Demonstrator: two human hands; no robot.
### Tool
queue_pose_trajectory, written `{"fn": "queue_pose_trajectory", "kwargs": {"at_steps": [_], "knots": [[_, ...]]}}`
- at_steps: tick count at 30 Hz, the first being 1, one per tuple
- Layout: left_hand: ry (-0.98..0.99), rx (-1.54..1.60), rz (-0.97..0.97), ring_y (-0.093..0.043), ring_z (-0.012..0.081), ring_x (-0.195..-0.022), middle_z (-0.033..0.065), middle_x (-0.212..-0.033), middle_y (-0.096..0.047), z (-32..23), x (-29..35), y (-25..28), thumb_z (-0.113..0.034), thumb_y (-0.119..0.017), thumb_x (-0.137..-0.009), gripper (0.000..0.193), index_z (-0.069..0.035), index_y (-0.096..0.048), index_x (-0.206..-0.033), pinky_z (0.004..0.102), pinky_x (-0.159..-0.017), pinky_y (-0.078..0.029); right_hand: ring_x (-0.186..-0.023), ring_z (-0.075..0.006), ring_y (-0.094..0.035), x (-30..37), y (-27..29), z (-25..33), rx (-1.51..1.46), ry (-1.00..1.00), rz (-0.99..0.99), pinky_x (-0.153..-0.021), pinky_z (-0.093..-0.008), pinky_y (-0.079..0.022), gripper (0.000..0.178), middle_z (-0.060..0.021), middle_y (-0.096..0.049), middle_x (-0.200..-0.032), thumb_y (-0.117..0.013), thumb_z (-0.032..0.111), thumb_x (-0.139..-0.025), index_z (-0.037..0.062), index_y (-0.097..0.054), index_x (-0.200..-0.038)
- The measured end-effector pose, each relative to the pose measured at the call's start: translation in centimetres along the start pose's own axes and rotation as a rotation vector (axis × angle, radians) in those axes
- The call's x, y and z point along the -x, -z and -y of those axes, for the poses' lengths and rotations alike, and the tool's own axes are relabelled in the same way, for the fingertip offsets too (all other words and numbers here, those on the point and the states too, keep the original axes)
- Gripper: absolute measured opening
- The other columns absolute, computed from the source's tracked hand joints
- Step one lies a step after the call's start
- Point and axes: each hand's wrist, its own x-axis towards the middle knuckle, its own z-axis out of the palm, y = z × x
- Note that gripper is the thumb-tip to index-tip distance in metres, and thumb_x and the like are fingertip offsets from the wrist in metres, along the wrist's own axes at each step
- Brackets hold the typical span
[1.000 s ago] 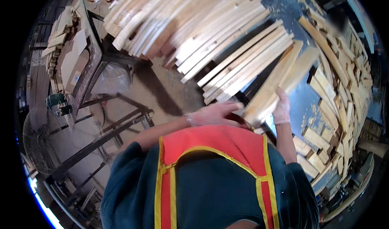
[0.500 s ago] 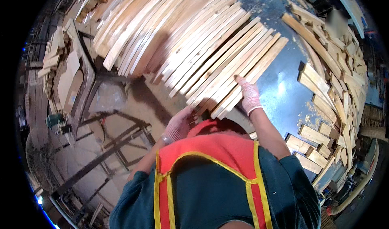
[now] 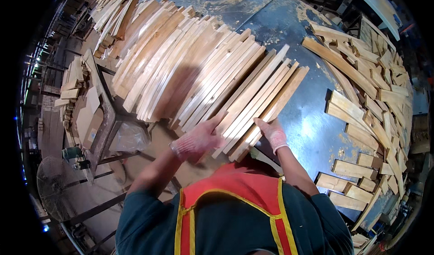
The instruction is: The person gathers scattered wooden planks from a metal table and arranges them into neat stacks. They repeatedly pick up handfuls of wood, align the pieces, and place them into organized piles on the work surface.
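Long, pale wooden strips (image 3: 262,97) lie side by side in a slanting row, their near ends sticking out past the table edge. My left hand (image 3: 199,140), in a pinkish knit glove, grips the near ends of a few strips from their left side; some of its fingers are hidden underneath. Against the rightmost strips is my right hand (image 3: 272,134), gloved alike, its thumb on top and its other fingers partly out of sight. Between the two hands a small group of strips stands slightly apart from the longer row (image 3: 181,60) at left.
A dark metal table (image 3: 307,115) carries the strips and some sawdust. On its right lies a jumbled heap of wooden offcuts (image 3: 382,88), with short blocks (image 3: 346,169) nearer me. To the left are a metal frame (image 3: 108,124), a plastic bag (image 3: 131,137) and a fan (image 3: 52,182).
My left hand has moved up and forward along the near ends of the strips. The strips between my hands are bunched closer, and a gap separates them from the row. The whole view has shifted.
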Motion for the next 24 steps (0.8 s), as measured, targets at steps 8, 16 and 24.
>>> {"fn": "queue_pose_trajectory", "kwargs": {"at_steps": [8,16,24], "knots": [[-0.390,-0.840,-0.526,-0.063,0.0350,-0.120,0.0154,-0.126,-0.068,6.5,-0.4,7.6,-0.012,-0.071,-0.078,0.066,-0.006,-0.056,-0.142,0.0434,-0.103,-0.050,-0.135,-0.0385,-0.055,0.0,-2.3,6.4,0.164,0.053,-0.400,-0.116,-0.0405,-0.042,0.121,-0.0319,-0.054,-0.146,-0.096,0.035,-0.069,-0.0056,-0.027,-0.159],[-0.006,-1.235,-0.921,-0.045,0.0403,-0.136,0.0164,-0.145,-0.050,11.4,-0.9,15.5,-0.028,-0.075,-0.080,0.069,-0.014,-0.052,-0.144,0.0582,-0.115,-0.033,-0.112,-0.0281,-0.065,-1.5,-0.8,2.8,-0.454,0.169,-0.300,-0.102,-0.0370,-0.053,0.077,-0.0159,-0.065,-0.128,-0.082,0.002,-0.075,-0.0044,-0.048,-0.144],[-0.084,-1.001,-0.742,-0.055,0.0369,-0.119,0.0150,-0.132,-0.056,11.8,0.7,19.1,-0.038,-0.079,-0.077,0.073,-0.012,-0.054,-0.141,0.0521,-0.102,-0.043,-0.100,-0.0278,-0.068,5.7,1.8,14.8,-0.574,0.305,-0.172,-0.091,-0.0387,-0.058,0.051,-0.0164,-0.067,-0.118,-0.066,0.003,-0.084,-0.0055,-0.055,-0.133]]}}
